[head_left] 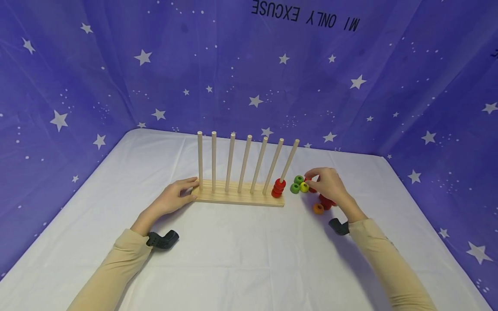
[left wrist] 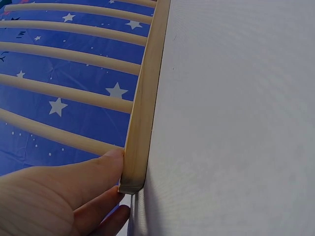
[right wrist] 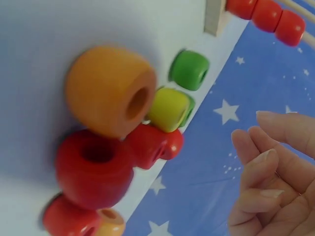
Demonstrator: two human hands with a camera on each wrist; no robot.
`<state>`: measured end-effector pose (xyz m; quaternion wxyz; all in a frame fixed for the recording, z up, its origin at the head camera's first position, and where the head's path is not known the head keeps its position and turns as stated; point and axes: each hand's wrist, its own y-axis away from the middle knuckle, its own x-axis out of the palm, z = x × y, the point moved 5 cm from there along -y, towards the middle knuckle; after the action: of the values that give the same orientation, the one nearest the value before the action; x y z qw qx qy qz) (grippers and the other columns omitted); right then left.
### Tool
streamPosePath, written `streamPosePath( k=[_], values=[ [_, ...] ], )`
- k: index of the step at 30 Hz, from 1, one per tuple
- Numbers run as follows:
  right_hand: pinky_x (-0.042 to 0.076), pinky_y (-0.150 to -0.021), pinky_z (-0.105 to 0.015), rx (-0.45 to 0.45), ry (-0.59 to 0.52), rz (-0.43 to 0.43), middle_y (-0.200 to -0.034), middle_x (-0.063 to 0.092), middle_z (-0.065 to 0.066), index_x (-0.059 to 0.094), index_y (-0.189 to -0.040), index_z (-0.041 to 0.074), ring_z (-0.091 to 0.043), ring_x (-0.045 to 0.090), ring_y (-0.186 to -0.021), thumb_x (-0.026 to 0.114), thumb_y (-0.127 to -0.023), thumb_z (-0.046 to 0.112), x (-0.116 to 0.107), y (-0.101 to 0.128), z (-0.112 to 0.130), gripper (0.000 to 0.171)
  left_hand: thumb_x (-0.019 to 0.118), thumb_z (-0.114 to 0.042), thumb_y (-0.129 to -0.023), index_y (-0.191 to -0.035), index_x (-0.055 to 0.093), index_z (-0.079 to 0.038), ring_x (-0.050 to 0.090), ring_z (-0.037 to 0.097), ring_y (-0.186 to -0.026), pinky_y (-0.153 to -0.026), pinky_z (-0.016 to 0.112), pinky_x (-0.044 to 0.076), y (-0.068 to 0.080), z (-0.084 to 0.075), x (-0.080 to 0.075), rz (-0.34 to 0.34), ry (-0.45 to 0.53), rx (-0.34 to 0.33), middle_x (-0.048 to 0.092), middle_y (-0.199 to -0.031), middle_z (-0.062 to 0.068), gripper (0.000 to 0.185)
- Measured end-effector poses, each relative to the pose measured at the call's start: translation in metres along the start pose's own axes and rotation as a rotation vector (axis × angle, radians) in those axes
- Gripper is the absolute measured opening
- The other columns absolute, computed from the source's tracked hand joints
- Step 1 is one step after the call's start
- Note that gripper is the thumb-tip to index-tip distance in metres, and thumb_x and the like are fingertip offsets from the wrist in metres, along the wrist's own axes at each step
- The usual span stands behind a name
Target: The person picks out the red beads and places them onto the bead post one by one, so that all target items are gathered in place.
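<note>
Along the left end of the wooden base (head_left: 233,198), I have the left hand (head_left: 173,197) gripping the board between thumb and fingers. From there I follow seven pegs (head_left: 245,164) rightward across the white tablecloth (head_left: 233,259); the last one carries three stacked red beads (head_left: 278,188). Just beyond the base I see two green beads (head_left: 295,188), a yellow bead (head_left: 304,187) near them, and an orange bead (head_left: 318,208) toward me. Rightmost, my right hand (head_left: 328,183) reaches over loose red beads (head_left: 326,202), fingers loosely bent, nothing visible between them.
</note>
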<state>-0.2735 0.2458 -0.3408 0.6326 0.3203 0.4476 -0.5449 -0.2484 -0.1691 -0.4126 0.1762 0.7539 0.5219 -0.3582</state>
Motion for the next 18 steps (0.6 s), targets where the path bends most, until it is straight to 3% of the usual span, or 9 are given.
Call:
streamPosePath(
  k=[13,18],
  values=[
    [0.041,-0.058,-0.021,0.071,0.014,0.008,-0.102,0.069,-0.018,0.067,-0.105,0.002,-0.020,0.051,-0.068,0.062,-0.083,0.014,-0.001,-0.001,-0.030,0.026,0.057,-0.014,-0.089,-0.134,0.044,0.003,0.031,0.042,-0.135,-0.111,0.056,0.027,0.000,0.000,-0.001,0.005,-0.012,-0.009,0.037,-0.146,0.020,0.049],
    [0.046,-0.065,-0.027,0.115,0.023,0.043,-0.106,0.068,-0.019,0.066,-0.109,0.002,-0.021,0.053,-0.072,0.065,-0.083,0.016,0.003,-0.002,-0.040,0.030,0.057,-0.014,-0.089,-0.134,0.044,0.003,0.031,0.042,-0.136,-0.111,0.056,0.027,0.000,0.000,-0.001,0.003,-0.008,-0.005,0.037,-0.146,0.020,0.049]
  ],
)
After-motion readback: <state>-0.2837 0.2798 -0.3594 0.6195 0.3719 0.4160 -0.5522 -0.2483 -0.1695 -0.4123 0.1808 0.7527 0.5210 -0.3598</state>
